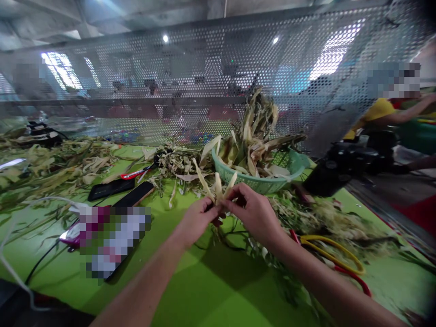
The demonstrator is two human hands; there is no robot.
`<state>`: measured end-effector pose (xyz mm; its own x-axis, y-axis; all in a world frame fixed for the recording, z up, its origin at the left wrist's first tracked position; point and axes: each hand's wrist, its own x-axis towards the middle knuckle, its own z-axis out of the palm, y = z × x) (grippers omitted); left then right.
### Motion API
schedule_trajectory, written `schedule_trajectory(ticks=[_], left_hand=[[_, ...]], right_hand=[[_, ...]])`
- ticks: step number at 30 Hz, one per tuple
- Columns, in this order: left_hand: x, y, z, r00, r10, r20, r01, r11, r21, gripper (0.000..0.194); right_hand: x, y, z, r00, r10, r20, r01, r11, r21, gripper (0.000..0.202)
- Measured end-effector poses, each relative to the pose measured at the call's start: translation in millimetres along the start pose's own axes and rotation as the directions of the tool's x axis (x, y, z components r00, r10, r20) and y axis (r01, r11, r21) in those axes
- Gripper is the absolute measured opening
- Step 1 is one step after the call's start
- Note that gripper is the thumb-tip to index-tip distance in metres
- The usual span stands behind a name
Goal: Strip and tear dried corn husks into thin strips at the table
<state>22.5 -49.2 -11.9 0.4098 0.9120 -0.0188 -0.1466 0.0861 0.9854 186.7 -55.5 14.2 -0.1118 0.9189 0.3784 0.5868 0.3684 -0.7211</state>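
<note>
Between my two hands stands a small bundle of pale corn husk strips (218, 186), its strips fanned upward. My left hand (200, 215) is closed around the base, thumb and fingers pinching it. From the other side my right hand (247, 210) pinches the same husk strips with thumb and forefinger. A thin dark piece hangs below the fingers; what it is I cannot make out. Just behind the hands, a green plastic basket (252, 181) holds dried corn husks (254, 141).
Scissors with yellow and red handles (332, 247) lie right of my forearm, near loose plant scraps (316, 218). Phones (134, 196), a red cutter (136, 173) and cables lie left. Husk piles (57, 168) cover the table's far left. A perforated metal screen (190, 81) rises behind; a person in yellow (379, 111) is at right.
</note>
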Motion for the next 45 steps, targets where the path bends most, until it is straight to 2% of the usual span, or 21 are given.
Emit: schedule_trajectory(ticks=[2, 6, 9, 13, 16, 18, 20, 22, 23, 25, 27, 29, 31, 34, 36, 39, 42, 45], left_hand=[[1, 0, -0.7, 0.999, -0.009, -0.035, 0.008, 1.0, -0.03, 0.031], [1, 0, -1.7, 0.998, -0.016, -0.055, 0.014, 0.999, -0.043, 0.032], [2, 0, -2.8, 0.998, -0.02, -0.057, 0.019, 1.0, -0.02, 0.03], [3, 0, -3.7, 0.997, -0.041, -0.066, 0.041, 0.999, -0.007, 0.028], [4, 0, -4.3, 0.997, -0.022, -0.068, 0.024, 0.999, 0.025, 0.026], [5, 0, -5.3, 0.997, 0.01, -0.081, -0.006, 0.999, 0.053, 0.025], [5, -2, -6.7, 0.998, 0.034, -0.06, -0.029, 0.996, 0.085, 0.023], [5, -3, -8.2, 0.999, 0.043, -0.013, -0.04, 0.989, 0.145, 0.02], [4, -4, -8.8, 0.999, 0.044, 0.011, -0.046, 0.979, 0.196, 0.018], [3, -4, -9.7, 0.998, 0.052, 0.04, -0.063, 0.938, 0.341, 0.014], [1, -3, -10.1, 0.997, 0.056, 0.047, -0.072, 0.868, 0.491, 0.014], [-2, -1, -10.2, 0.998, 0.049, 0.05, -0.069, 0.805, 0.59, 0.016], [-4, 3, -10.2, 0.998, 0.025, 0.051, -0.052, 0.761, 0.647, 0.018], [-7, 8, -10.0, 0.999, 0.016, 0.045, -0.043, 0.709, 0.704, 0.02], [-8, 9, -10.0, 0.999, 0.035, 0.041, -0.054, 0.682, 0.729, 0.019], [-7, 7, -10.9, 0.998, 0.051, 0.047, -0.069, 0.684, 0.726, 0.02], [-4, 4, -13.4, 0.998, 0.04, 0.049, -0.063, 0.746, 0.663, 0.021], [-1, 4, -15.7, 0.997, 0.071, 0.008, -0.064, 0.833, 0.549, 0.022]], right_hand=[[2, 2, 1, 0.998, 0.063, 0.011, -0.064, 0.991, 0.119, 0.017], [6, 9, 5, 0.976, 0.156, 0.153, -0.207, 0.887, 0.413, 0.026], [5, 10, 7, 0.978, 0.138, 0.157, -0.195, 0.877, 0.44, 0.024], [1, 8, 6, 0.999, -0.031, 0.01, 0.028, 0.975, 0.222, 0.013], [-2, 7, 2, 0.969, -0.246, -0.02, 0.245, 0.969, -0.029, 0.01], [-3, 5, -1, 0.927, -0.376, 0.006, 0.371, 0.911, -0.178, 0.011], [-2, 2, -4, 0.876, -0.476, 0.081, 0.478, 0.833, -0.278, 0.013], [-1, -2, -6, 0.843, -0.509, 0.176, 0.538, 0.793, -0.285, 0.015], [-1, -4, -6, 0.843, -0.496, 0.207, 0.536, 0.806, -0.251, 0.015], [1, -6, -5, 0.88, -0.424, 0.214, 0.459, 0.876, -0.149, 0.011], [2, -4, -2, 0.935, -0.306, 0.179, 0.32, 0.946, -0.054, 0.006], [3, 1, 1, 0.976, -0.16, 0.145, 0.162, 0.987, -0.002, 0.013], [4, 6, 3, 0.988, -0.021, 0.15, 0.016, 0.999, 0.034, 0.022], [7, 10, 4, 0.967, 0.111, 0.228, -0.132, 0.988, 0.079, 0.027], [8, 10, 4, 0.947, 0.147, 0.284, -0.177, 0.981, 0.084, 0.028], [6, 8, 6, 0.94, 0.109, 0.322, -0.167, 0.973, 0.159, 0.027], [2, 5, 11, 0.962, 0.075, 0.263, -0.157, 0.94, 0.304, 0.025], [-1, 3, 16, 0.973, 0.146, 0.181, -0.21, 0.885, 0.416, 0.026]])
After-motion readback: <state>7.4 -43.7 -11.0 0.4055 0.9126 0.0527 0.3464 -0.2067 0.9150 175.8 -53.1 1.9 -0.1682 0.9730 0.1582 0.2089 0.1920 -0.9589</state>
